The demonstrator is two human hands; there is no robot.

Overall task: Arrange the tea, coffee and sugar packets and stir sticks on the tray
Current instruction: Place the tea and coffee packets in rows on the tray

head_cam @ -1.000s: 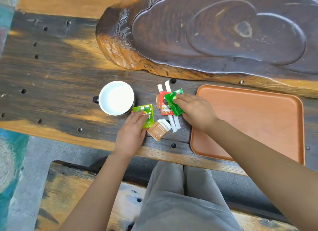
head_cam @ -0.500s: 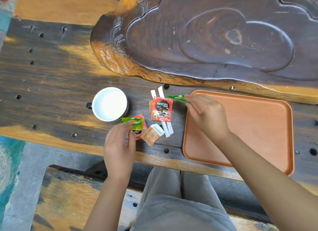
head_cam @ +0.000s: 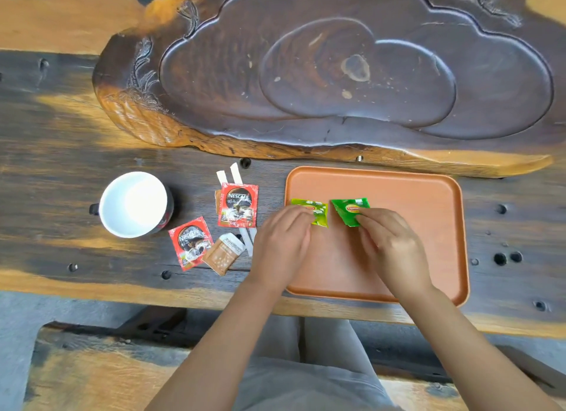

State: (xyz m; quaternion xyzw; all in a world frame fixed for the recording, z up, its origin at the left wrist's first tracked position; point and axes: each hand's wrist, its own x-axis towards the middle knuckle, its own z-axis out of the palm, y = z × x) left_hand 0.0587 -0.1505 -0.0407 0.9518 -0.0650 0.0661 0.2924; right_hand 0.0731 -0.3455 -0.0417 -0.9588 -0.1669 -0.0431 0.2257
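An orange tray (head_cam: 428,196) lies on the dark wooden table. My left hand (head_cam: 281,245) holds a light green tea packet (head_cam: 312,210) at the tray's left side. My right hand (head_cam: 392,245) pinches a darker green tea packet (head_cam: 347,210) beside it, over the tray. Left of the tray lie two red coffee packets (head_cam: 239,204) (head_cam: 190,242), a brown sugar packet (head_cam: 225,253) and two white stir sticks (head_cam: 228,173) partly under the upper coffee packet.
A white mug (head_cam: 134,204) stands left of the packets. A large carved dark wooden tea board (head_cam: 337,74) fills the far side of the table. The table's front edge runs just below the tray; grey trouser legs and a bench show beneath.
Both hands have carried their green tea packets rightward from the pile to the left part of the tray. A second red coffee packet, earlier under the left hand's packet, now lies uncovered.
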